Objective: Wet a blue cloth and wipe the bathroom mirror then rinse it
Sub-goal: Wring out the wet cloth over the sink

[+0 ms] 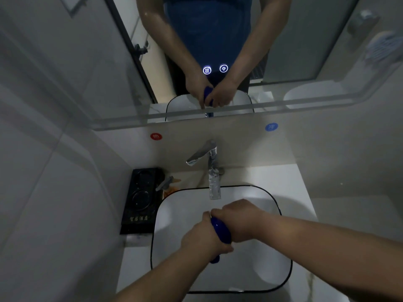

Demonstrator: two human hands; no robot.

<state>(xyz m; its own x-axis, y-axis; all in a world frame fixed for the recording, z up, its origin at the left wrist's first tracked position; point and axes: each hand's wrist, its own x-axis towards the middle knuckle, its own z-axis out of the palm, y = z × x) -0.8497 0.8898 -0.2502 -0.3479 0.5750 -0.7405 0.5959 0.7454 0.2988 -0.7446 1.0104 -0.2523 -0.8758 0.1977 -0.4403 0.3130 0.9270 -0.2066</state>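
So we're holding the blue cloth (220,229) rolled up tight over the white sink (174,214), just in front of the chrome faucet (212,171) spout. Our left hand (201,236) is gripping the near end and our right hand (237,219) is gripping the far end, both fists clenched around it. A bit of cloth is poking out below the left fist. The mirror (305,51) above is reflecting both arms. A black tray (139,201) is sitting on the counter (290,182) left of the sink.
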